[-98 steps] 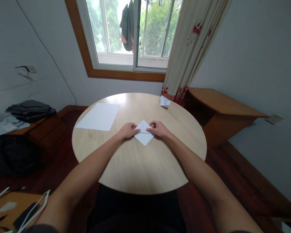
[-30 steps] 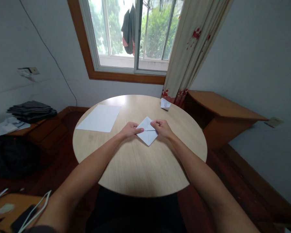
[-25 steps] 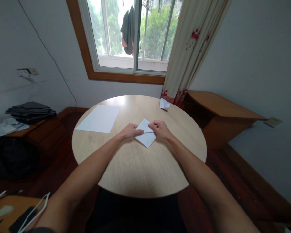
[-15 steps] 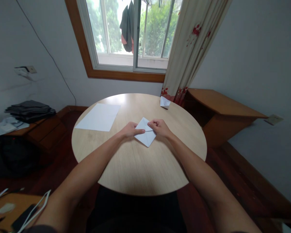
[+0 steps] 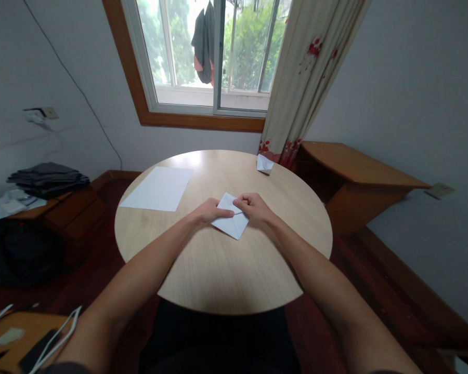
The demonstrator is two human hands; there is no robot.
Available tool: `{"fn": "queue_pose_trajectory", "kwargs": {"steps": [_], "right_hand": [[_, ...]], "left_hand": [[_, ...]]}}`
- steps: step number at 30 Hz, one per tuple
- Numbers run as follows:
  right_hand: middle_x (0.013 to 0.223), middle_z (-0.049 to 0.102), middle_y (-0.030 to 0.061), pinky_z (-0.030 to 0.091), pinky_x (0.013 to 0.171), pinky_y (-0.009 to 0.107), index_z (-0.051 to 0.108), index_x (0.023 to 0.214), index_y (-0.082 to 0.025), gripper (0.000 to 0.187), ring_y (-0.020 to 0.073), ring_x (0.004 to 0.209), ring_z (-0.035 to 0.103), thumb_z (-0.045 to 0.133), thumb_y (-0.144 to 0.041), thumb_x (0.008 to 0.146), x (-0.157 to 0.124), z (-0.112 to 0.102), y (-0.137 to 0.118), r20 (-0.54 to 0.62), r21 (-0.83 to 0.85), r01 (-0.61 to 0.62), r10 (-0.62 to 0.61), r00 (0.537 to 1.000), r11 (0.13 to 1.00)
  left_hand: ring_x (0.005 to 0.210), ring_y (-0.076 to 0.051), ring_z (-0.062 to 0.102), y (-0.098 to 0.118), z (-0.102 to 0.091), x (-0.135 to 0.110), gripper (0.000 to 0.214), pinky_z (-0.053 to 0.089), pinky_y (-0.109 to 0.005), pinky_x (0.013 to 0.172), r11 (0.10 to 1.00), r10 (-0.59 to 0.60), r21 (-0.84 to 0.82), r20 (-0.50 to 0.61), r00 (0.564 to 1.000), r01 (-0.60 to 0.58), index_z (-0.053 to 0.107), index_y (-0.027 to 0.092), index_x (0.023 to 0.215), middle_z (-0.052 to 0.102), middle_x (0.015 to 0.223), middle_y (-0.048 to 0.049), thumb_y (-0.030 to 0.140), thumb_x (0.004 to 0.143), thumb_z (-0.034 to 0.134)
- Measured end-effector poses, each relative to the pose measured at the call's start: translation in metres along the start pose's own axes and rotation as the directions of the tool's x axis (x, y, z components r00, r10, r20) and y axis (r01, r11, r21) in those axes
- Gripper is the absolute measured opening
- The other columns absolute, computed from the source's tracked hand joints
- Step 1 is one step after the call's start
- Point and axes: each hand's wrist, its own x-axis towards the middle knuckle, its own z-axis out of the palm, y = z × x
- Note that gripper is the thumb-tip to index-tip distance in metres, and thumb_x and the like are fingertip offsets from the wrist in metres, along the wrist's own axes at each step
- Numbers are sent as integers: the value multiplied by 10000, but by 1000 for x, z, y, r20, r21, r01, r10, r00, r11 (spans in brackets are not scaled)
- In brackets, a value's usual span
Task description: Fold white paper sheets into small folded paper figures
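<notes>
A small folded white paper (image 5: 231, 225) lies flat near the middle of the round wooden table (image 5: 218, 270). My left hand (image 5: 208, 210) rests on its left corner with the index finger stretched along the crease, pressing it down. My right hand (image 5: 252, 206) is curled into a loose fist on the paper's right part, knuckles up, fingertips pressed on the fold. The two hands nearly touch above the paper's centre.
A flat white sheet (image 5: 158, 188) lies at the table's far left. A small folded paper piece (image 5: 264, 164) sits at the far edge by the curtain (image 5: 308, 72). A low wooden cabinet (image 5: 354, 179) stands to the right; folded dark clothes (image 5: 49, 176) are on a stand at left.
My right hand has slid leftwards along the crease towards my left hand, and the folded paper has turned slightly. The left hand stays on the left corner.
</notes>
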Motion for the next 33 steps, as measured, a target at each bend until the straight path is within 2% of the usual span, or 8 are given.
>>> {"fn": "queue_pose_trajectory", "kwargs": {"steps": [5,9,15,20,23,26,30,33], "right_hand": [[524,478,-33,282,459,211,604,656,-131,418,84,494,394,596,-544,722,0,2,-2,25,9,-17,17,1000,1000],[540,526,-18,297,459,217,613,684,-131,434,95,495,432,616,-564,700,0,1,-3,9,55,-72,71,997,996],[674,638,22,376,514,226,618,772,-134,463,129,573,544,796,-484,528,2,-5,3,7,196,-103,104,995,975],[749,676,32,434,561,249,619,842,-144,528,146,611,589,852,-402,445,4,-2,4,-18,329,-111,124,992,938],[718,672,21,436,551,248,615,798,-140,508,141,593,590,861,-381,424,4,1,1,-57,366,-127,158,986,922],[696,674,15,436,538,238,625,792,-132,506,131,578,591,868,-373,419,4,-1,0,-36,387,-140,167,985,911],[687,693,39,459,545,246,639,823,-126,518,145,591,618,857,-421,458,5,-6,5,-18,422,-172,198,980,890],[671,698,55,472,549,256,635,769,-130,511,159,594,631,859,-450,440,6,-9,8,-38,435,-183,221,975,881]], "left_hand": [[677,-200,643,-4,5,1,342,493,-300,641,998,3,-69,-25,1000,-4,704,87,759,710,763,-88,255,491,832],[654,-190,636,-6,5,3,320,482,-283,605,999,42,-27,-74,996,-45,700,83,755,701,736,-79,260,513,811],[646,-185,635,-4,0,4,372,466,-255,568,994,107,37,-141,984,-103,708,66,813,701,738,-80,305,541,795],[709,-209,657,-2,1,2,431,483,-259,591,990,135,56,-174,975,-127,714,65,889,715,795,-93,336,562,790],[719,-214,659,-1,2,2,438,488,-263,598,988,147,75,-168,975,-136,714,64,896,716,799,-94,341,565,789],[705,-207,654,-1,1,2,414,484,-260,591,986,158,85,-170,973,-145,713,64,866,713,785,-90,339,567,789],[662,-196,641,-3,-3,4,397,472,-258,574,990,138,55,-190,972,-130,707,60,830,709,760,-90,333,556,793],[667,-201,643,-4,-4,5,424,471,-263,583,991,131,32,-188,973,-128,706,56,837,711,778,-100,336,535,807]]}}
